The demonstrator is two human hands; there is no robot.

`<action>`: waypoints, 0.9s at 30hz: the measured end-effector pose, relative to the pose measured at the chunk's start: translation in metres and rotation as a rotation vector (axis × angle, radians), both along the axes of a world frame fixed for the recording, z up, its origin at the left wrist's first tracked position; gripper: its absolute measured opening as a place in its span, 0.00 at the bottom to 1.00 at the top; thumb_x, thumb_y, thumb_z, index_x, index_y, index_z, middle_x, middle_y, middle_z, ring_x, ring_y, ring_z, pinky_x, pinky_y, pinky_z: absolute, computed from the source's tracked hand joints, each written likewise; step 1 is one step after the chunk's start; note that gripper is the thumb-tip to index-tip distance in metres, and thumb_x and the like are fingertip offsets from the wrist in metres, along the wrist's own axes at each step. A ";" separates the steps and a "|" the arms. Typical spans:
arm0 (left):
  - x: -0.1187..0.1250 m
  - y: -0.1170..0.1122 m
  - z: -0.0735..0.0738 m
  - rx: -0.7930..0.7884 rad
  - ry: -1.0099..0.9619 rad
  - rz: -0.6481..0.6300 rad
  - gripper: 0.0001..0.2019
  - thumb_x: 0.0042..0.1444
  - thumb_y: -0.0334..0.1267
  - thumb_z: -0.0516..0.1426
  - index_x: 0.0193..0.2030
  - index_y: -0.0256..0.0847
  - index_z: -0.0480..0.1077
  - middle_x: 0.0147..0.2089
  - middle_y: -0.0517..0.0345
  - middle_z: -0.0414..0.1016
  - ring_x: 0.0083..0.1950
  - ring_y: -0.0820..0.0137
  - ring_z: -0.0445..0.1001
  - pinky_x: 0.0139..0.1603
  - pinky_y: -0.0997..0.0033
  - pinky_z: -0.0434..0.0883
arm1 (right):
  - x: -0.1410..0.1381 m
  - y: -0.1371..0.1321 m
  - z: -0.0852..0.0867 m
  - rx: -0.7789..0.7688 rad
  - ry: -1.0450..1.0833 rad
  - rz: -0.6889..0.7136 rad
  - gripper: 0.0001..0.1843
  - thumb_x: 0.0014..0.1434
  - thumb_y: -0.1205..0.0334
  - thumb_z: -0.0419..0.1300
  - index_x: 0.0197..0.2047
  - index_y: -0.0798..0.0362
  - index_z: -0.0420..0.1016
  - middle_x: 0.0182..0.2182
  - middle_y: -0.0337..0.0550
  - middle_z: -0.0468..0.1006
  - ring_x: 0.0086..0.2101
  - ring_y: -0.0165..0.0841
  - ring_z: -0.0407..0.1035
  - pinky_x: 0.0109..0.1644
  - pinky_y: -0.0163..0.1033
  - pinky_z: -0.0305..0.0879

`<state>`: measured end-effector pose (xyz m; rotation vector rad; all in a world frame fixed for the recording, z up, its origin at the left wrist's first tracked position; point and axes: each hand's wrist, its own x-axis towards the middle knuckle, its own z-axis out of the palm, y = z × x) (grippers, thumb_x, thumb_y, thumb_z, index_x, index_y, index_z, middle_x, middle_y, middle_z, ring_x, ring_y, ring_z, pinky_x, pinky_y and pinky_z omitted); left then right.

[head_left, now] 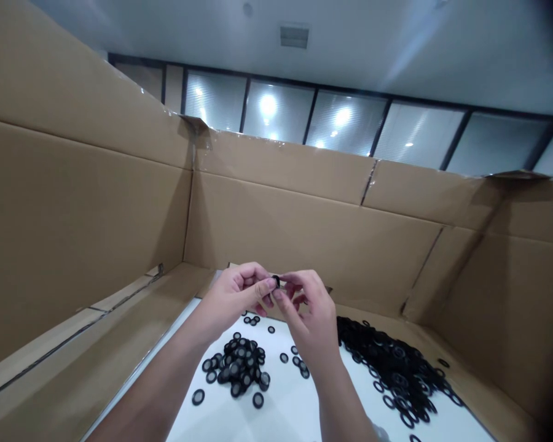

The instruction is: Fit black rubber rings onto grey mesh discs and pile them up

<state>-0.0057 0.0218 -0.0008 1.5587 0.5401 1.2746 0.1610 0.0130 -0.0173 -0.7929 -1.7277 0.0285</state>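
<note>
**Left hand (pixel 239 291) and right hand (pixel 308 307) meet on a small black ring (pixel 276 282)**

Nearest, the ring is raised above a white surface (pixel 221 420). Both hands are grasping it, the left thumb and forefinger pinching one side, the right thumb and fingertips the other.

Lower down, a heap of grey-centred black discs (pixel 242 363) sits on the white surface, with several strays around its edge. Loose discs (pixel 297 361) lie between this heap and the right forearm (pixel 341 393), and a few more lie just past the heap. On the far side of that forearm spreads a larger heap of open black rings (pixel 391 362); one lone ring (pixel 443 363) lies beside it at the right.

Beyond stand tall cardboard walls (pixel 281 199) at the left, back and right, creased and scuffed along the top. Farther off runs a row of dark-framed windows (pixel 276 101) showing bright spots of light, under a pale ceiling (pixel 359 37) with a square vent (pixel 294 35).
</note>
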 end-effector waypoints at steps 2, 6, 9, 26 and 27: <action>0.000 0.000 0.000 0.009 -0.003 -0.001 0.12 0.61 0.44 0.63 0.33 0.36 0.72 0.31 0.60 0.74 0.32 0.74 0.73 0.32 0.76 0.73 | 0.000 -0.002 0.001 0.073 -0.003 -0.032 0.05 0.65 0.63 0.62 0.45 0.49 0.76 0.37 0.41 0.73 0.32 0.31 0.70 0.32 0.35 0.68; -0.001 -0.001 0.000 0.037 0.023 0.028 0.11 0.61 0.43 0.62 0.35 0.37 0.73 0.31 0.60 0.72 0.34 0.73 0.72 0.33 0.76 0.73 | 0.001 -0.005 0.002 0.141 0.028 -0.036 0.08 0.65 0.67 0.62 0.46 0.49 0.78 0.39 0.41 0.74 0.31 0.29 0.71 0.33 0.35 0.72; -0.001 -0.003 0.001 0.056 0.062 0.063 0.10 0.61 0.43 0.62 0.35 0.37 0.73 0.31 0.60 0.71 0.34 0.73 0.72 0.33 0.75 0.72 | 0.001 -0.005 0.001 0.198 0.041 -0.036 0.08 0.65 0.70 0.61 0.45 0.49 0.79 0.38 0.42 0.75 0.32 0.30 0.72 0.34 0.35 0.73; 0.009 0.001 -0.003 -0.041 -0.072 0.242 0.14 0.60 0.45 0.62 0.31 0.38 0.68 0.25 0.62 0.73 0.27 0.75 0.72 0.32 0.76 0.75 | -0.002 -0.001 0.000 0.083 0.223 -0.066 0.06 0.65 0.64 0.58 0.34 0.51 0.72 0.32 0.40 0.72 0.30 0.31 0.69 0.31 0.34 0.68; 0.008 0.001 -0.002 -0.043 -0.058 0.230 0.14 0.59 0.46 0.63 0.32 0.37 0.70 0.26 0.61 0.74 0.29 0.74 0.73 0.32 0.76 0.75 | -0.001 -0.001 0.001 0.041 0.231 -0.032 0.06 0.66 0.64 0.58 0.34 0.51 0.72 0.32 0.40 0.72 0.31 0.31 0.69 0.32 0.34 0.68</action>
